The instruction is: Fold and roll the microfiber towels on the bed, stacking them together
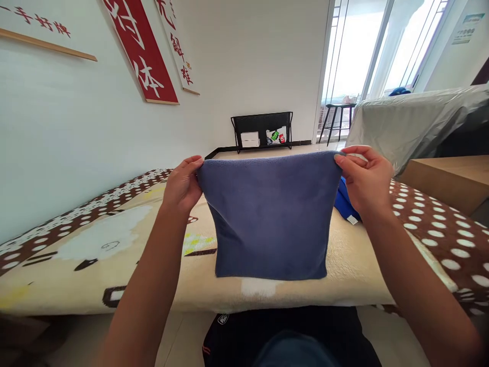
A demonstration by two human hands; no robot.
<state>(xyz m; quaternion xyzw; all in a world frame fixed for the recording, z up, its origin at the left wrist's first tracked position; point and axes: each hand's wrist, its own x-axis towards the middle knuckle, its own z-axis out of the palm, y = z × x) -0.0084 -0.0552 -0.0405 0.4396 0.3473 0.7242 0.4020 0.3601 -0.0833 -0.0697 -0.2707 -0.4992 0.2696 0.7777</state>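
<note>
A blue-grey cloth towel hangs spread out between my two hands, its top edge stretched nearly level. My left hand pinches the top left corner between thumb and fingers. At the top right corner, my right hand has the same kind of pinch. The towel's lower edge hangs in front of the cream blanket; I cannot tell whether it touches. Partly hidden behind my right hand lies a bright blue cloth with a white tag.
The blanket and a brown polka-dot cover lie on a bed. A low black rack stands by the far wall, holding a white box. To the right are a plastic-covered piece of furniture, a wooden box and a stool.
</note>
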